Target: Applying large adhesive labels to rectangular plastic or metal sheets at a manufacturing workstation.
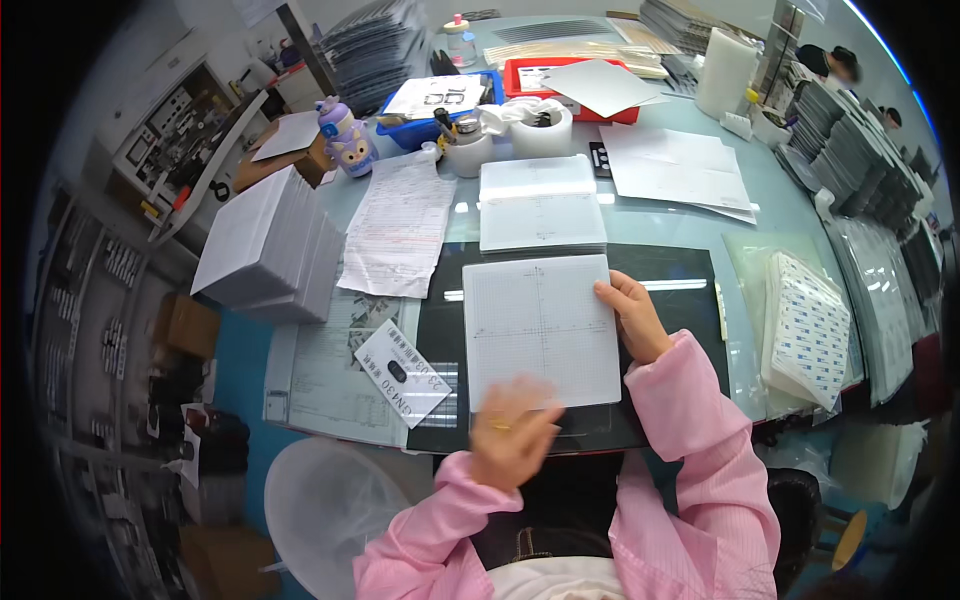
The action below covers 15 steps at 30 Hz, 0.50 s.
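Note:
A white square sheet (541, 328) printed with a fine grid and a cross lies flat on a black mat (680, 285) in front of me. My right hand (632, 315) grips the sheet's right edge, thumb on top. My left hand (512, 432) is blurred at the sheet's near left corner, fingers curled, a ring on one finger; whether it touches the sheet is unclear. Both sleeves are pink.
Two more white sheets (541, 203) lie beyond the mat. A tall stack of white sheets (268, 245) stands at left, a bagged stack of dotted sheets (806, 328) at right. A white label card (402, 372), papers (398, 225), a purple bottle (345, 135), cups and trays sit around.

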Tool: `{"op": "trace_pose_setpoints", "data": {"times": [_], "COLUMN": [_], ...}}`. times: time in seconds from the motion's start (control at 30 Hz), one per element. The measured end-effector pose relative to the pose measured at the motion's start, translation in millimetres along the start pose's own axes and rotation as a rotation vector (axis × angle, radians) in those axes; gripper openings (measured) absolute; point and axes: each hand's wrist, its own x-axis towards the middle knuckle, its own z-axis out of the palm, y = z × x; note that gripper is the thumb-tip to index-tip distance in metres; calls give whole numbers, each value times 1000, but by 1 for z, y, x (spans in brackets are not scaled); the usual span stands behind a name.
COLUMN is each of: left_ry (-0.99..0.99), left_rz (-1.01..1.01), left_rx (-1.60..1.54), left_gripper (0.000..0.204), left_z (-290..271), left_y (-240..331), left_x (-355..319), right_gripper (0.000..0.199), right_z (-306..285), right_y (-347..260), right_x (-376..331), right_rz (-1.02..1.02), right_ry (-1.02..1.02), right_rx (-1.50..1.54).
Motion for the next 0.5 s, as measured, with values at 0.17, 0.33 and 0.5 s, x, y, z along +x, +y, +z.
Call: {"op": "trace_pose_setpoints", "data": {"times": [0.17, 0.33, 0.5], "left_ry": [404, -30, -43], "left_rz": [-745, -1074, -1143], "left_rx": [-830, -1055, -1145], "left_gripper": [34, 27, 25], "left_z": [-18, -30, -38], "left_y": [-7, -19, -26], "left_x": [6, -15, -23], "right_gripper": [30, 30, 42], "right_z": [-12, -7, -13], "right_y": [-7, -5, -14], "right_x": [1, 4, 5], "right_rz": [60, 117, 176], "right_ry": [23, -22, 83], "right_rx": [30, 43, -78]}}
